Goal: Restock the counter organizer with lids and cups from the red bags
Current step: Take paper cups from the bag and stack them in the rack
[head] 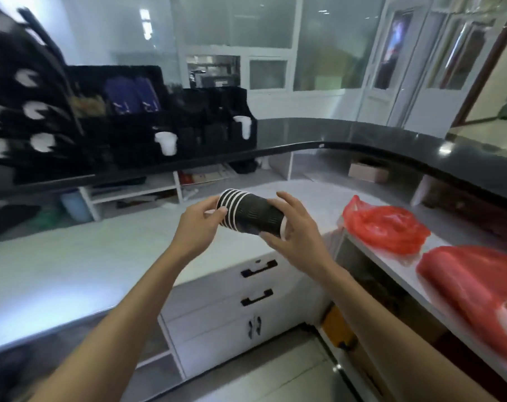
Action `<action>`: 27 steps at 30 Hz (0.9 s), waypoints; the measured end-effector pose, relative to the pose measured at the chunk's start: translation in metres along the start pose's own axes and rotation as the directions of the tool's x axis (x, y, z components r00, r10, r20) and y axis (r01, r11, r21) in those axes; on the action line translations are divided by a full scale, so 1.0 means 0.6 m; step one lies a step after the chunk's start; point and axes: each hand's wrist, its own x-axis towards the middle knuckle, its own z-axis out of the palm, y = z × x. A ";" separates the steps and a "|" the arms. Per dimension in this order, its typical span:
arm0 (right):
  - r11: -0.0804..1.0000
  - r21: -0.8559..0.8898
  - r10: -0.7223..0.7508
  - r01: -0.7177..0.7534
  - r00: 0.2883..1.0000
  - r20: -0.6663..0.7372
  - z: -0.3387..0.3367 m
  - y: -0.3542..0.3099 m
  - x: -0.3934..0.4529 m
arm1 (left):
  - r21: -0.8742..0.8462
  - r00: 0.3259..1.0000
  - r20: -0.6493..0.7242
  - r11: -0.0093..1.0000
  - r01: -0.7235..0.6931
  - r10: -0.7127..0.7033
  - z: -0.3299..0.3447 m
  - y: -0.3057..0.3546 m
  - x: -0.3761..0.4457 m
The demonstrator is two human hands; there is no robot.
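A dark, glossy raised surface [362, 137] curves from the left edge round to the right edge. Below it runs a lower white surface [72, 256], brightly lit at the left. White shelving [136, 192] sits under the raised ledge and holds blurred items, including a cardboard box [368, 171]. A white cabinet [234, 311] has two drawers with black handles [258, 268] above a pair of doors. The floor [275, 381] is pale tile. Glazed partitions with white frames [266, 53] form the far wall. A white door [391, 62] stands at the right.
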 end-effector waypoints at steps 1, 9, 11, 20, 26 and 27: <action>0.999 0.017 -0.031 0.031 0.998 0.052 0.028 -0.010 0.012 | -0.008 0.999 -0.039 1.000 0.025 -0.026 -0.027 -0.019 -0.006; 0.963 0.191 -0.216 0.188 0.966 0.140 0.232 -0.069 0.106 | -0.038 0.969 -0.186 0.987 0.157 -0.161 -0.189 -0.144 -0.021; 0.946 0.243 -0.254 0.213 0.955 0.153 0.275 -0.077 0.141 | 0.012 0.967 -0.176 0.981 0.192 -0.187 -0.231 -0.173 -0.008; 0.872 0.456 -0.237 0.178 0.969 0.075 0.427 -0.086 0.361 | 0.765 0.985 -0.166 0.636 0.104 0.038 -0.389 -0.236 0.140; 0.834 0.504 -0.286 0.226 0.957 0.044 0.488 -0.090 0.504 | 0.890 0.985 -0.167 0.437 0.128 0.051 -0.478 -0.243 0.246; 0.830 0.504 -0.295 0.239 0.955 0.035 0.495 -0.094 0.524 | 0.896 0.983 -0.179 0.418 0.147 0.037 -0.492 -0.246 0.255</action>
